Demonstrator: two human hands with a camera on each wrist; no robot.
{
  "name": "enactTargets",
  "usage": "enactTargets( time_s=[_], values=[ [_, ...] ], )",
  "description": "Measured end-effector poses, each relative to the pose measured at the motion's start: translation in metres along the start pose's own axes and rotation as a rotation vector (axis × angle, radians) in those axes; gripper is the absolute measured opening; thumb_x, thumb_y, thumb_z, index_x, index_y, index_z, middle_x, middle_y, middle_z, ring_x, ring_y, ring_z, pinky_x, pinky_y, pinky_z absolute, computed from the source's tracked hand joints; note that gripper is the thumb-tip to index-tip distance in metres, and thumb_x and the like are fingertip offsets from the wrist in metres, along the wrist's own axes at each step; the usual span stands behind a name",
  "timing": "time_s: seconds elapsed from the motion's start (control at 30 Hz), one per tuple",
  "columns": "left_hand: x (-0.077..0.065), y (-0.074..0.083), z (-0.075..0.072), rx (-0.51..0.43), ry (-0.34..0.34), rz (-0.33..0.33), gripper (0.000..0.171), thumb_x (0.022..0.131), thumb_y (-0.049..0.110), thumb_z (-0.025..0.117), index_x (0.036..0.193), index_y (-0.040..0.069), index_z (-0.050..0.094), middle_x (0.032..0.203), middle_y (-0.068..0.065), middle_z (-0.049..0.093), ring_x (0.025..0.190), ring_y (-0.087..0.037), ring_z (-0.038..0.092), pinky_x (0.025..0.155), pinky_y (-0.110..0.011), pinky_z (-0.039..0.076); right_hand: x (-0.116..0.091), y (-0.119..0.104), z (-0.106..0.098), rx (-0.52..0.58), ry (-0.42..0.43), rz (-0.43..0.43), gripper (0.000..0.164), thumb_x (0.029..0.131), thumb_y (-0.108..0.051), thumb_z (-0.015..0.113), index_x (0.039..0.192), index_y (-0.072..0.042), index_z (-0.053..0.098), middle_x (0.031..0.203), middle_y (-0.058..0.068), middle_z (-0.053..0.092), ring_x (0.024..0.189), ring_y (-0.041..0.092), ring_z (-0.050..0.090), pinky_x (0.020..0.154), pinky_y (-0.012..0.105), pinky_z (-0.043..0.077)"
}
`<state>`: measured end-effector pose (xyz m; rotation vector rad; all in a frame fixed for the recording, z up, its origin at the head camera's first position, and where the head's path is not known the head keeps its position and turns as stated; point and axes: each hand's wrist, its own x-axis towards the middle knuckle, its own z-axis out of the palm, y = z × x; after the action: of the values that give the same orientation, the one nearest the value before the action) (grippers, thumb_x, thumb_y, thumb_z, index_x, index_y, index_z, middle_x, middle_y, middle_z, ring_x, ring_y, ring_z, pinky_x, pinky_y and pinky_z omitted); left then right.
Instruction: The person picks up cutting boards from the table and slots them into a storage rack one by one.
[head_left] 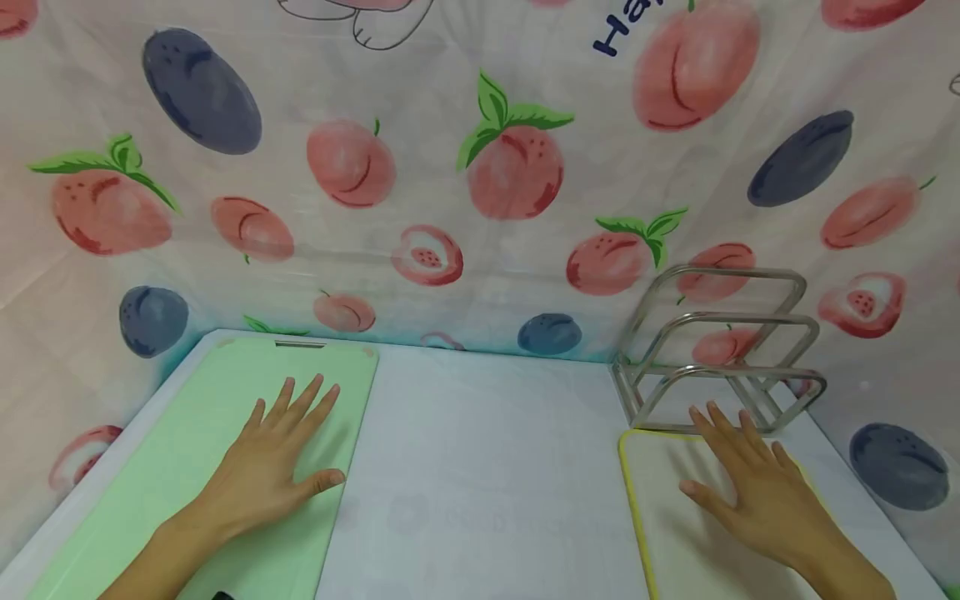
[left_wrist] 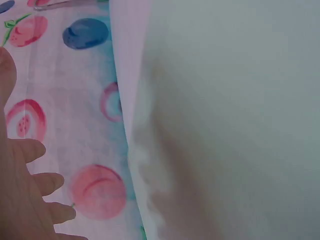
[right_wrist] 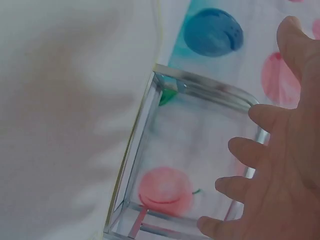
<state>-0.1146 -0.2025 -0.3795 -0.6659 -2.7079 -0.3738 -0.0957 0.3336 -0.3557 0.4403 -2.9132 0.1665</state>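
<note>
The left hand [head_left: 270, 462] was spread wide over the green board [head_left: 168, 450], which lay flat on the left of the white table [head_left: 487, 467]. The right hand [head_left: 765, 492] was spread too, over the yellow-edged board [head_left: 697, 533] by the metal rack [head_left: 742, 317]. Both boards looked stiff, fairly light and maybe slippery, best held by their long sides

The first board [head_left: 187, 450] was a plain pale green. The second board [head_left: 667, 517] was off-white, edged in yellow. The rack [head_left: 738, 317] was silver-grey. The tabletop [head_left: 480, 467] was bluish white. The backdrop cloth [head_left: 420, 100] was whitish, printed with pinkish-red peaches, green leaves, dark blue fruits and dark blue lettering.
</note>
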Motion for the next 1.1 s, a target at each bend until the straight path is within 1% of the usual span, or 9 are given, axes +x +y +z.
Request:
enactTargets(
  time_s=[0.27, 0.37, 0.5, 0.57, 0.63, 0.73, 0.8, 0.97, 1.1],
  values=[
    [0.021, 0.030, 0.011, -0.102, 0.030, 0.052, 0.087, 0.076, 0.056, 0.058, 0.143, 0.016, 0.021, 0.147, -0.003, 0.013, 0.133, -0.031, 0.008, 0.100, -0.055, 0.015, -0.005, 0.013, -0.004, 0.105, 0.078, 0.013, 0.080, 0.081, -0.037, 0.062, 0.144, -0.021, 0.015, 0.146, 0.012, 0.014, 0.132, 0.032, -0.001, 0.097, 0.063, -0.001],
    [0.028, 0.042, 0.018, -0.142, 0.033, 0.065, 0.087, 0.076, 0.057, 0.057, 0.143, 0.015, 0.020, 0.147, -0.002, 0.013, 0.133, -0.029, 0.010, 0.100, -0.055, 0.017, -0.008, 0.020, -0.008, 0.139, 0.080, 0.030, 0.078, 0.082, -0.034, 0.062, 0.144, -0.020, 0.015, 0.147, 0.009, 0.013, 0.132, 0.031, -0.001, 0.094, 0.066, 0.002],
    [0.037, 0.059, 0.029, -0.186, 0.027, 0.081, 0.088, 0.076, 0.059, 0.056, 0.143, 0.016, 0.019, 0.148, -0.001, 0.013, 0.133, -0.026, 0.010, 0.101, -0.052, 0.018, -0.011, 0.028, -0.014, 0.163, 0.063, 0.079, 0.077, 0.084, -0.031, 0.061, 0.144, -0.021, 0.014, 0.148, 0.005, 0.011, 0.133, 0.030, -0.001, 0.078, 0.073, 0.018],
    [0.041, 0.067, 0.034, -0.206, 0.023, 0.098, 0.088, 0.076, 0.060, 0.054, 0.143, 0.016, 0.018, 0.148, 0.000, 0.012, 0.133, -0.025, 0.010, 0.102, -0.050, 0.018, -0.012, 0.032, -0.017, 0.174, 0.047, 0.107, 0.076, 0.085, -0.030, 0.059, 0.144, -0.022, 0.012, 0.148, 0.007, 0.009, 0.132, 0.031, -0.001, 0.069, 0.073, 0.022],
    [0.046, 0.074, 0.040, -0.227, 0.018, 0.118, 0.087, 0.077, 0.062, 0.051, 0.143, 0.016, 0.017, 0.148, 0.000, 0.012, 0.133, -0.025, 0.010, 0.103, -0.049, 0.018, -0.013, 0.037, -0.018, 0.205, 0.043, 0.129, 0.075, 0.086, -0.029, 0.057, 0.144, -0.024, 0.010, 0.147, 0.011, 0.009, 0.132, 0.034, 0.000, 0.067, 0.074, 0.022],
    [0.052, 0.085, 0.047, -0.281, 0.006, 0.132, 0.085, 0.079, 0.064, 0.046, 0.143, 0.017, 0.016, 0.147, 0.001, 0.012, 0.133, -0.022, 0.010, 0.103, -0.047, 0.017, -0.014, 0.044, -0.019, 0.285, 0.046, 0.152, 0.072, 0.089, -0.025, 0.054, 0.144, -0.027, 0.007, 0.146, 0.017, 0.008, 0.130, 0.039, -0.001, 0.076, 0.075, 0.015],
    [0.056, 0.092, 0.051, -0.326, -0.005, 0.125, 0.084, 0.080, 0.064, 0.044, 0.143, 0.017, 0.016, 0.148, 0.002, 0.011, 0.133, -0.020, 0.010, 0.104, -0.046, 0.017, -0.014, 0.049, -0.020, 0.325, 0.062, 0.166, 0.070, 0.090, -0.024, 0.052, 0.144, -0.027, 0.007, 0.145, 0.020, 0.009, 0.126, 0.048, 0.004, 0.078, 0.074, 0.013],
    [0.064, 0.112, 0.062, -0.437, -0.050, 0.096, 0.083, 0.081, 0.062, 0.045, 0.144, 0.017, 0.014, 0.147, 0.007, 0.008, 0.133, -0.015, 0.007, 0.104, -0.044, 0.016, -0.011, 0.061, -0.025, 0.313, 0.064, 0.254, 0.062, 0.094, -0.027, 0.042, 0.144, -0.025, 0.004, 0.137, 0.036, 0.013, 0.101, 0.067, 0.026, 0.069, 0.072, 0.025],
    [0.070, 0.132, 0.070, -0.483, -0.084, 0.119, 0.083, 0.081, 0.061, 0.044, 0.144, 0.018, 0.011, 0.148, 0.007, 0.006, 0.133, -0.014, 0.006, 0.104, -0.044, 0.017, -0.009, 0.070, -0.028, 0.382, 0.074, 0.297, 0.056, 0.097, -0.028, 0.032, 0.143, -0.027, 0.000, 0.141, 0.029, 0.006, 0.101, 0.068, 0.024, 0.073, 0.072, 0.023]
  ],
)
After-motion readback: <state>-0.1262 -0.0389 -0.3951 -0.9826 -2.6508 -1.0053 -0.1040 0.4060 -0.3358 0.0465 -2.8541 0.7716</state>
